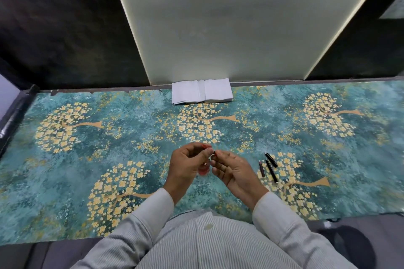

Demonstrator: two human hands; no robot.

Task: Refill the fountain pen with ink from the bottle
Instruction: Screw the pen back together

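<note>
My left hand (188, 165) is raised over the table with its fingers curled round a small red thing (205, 146), mostly hidden. My right hand (235, 172) faces it and pinches a tiny dark piece (215, 154) between thumb and forefinger; what it is I cannot tell. Below and between the hands a small reddish ink bottle (203, 170) shows, blurred and partly covered by the left hand. Right of my right hand lie three pen parts: a black cap (271, 159), a long black barrel (272, 171) and a short reddish tube (261, 168).
A teal cloth with yellow blossom trees (109, 137) covers the table. A folded white stack of paper or tissue (201, 93) lies at the far edge against a pale wall panel. The cloth's near edge runs just before my striped shirt.
</note>
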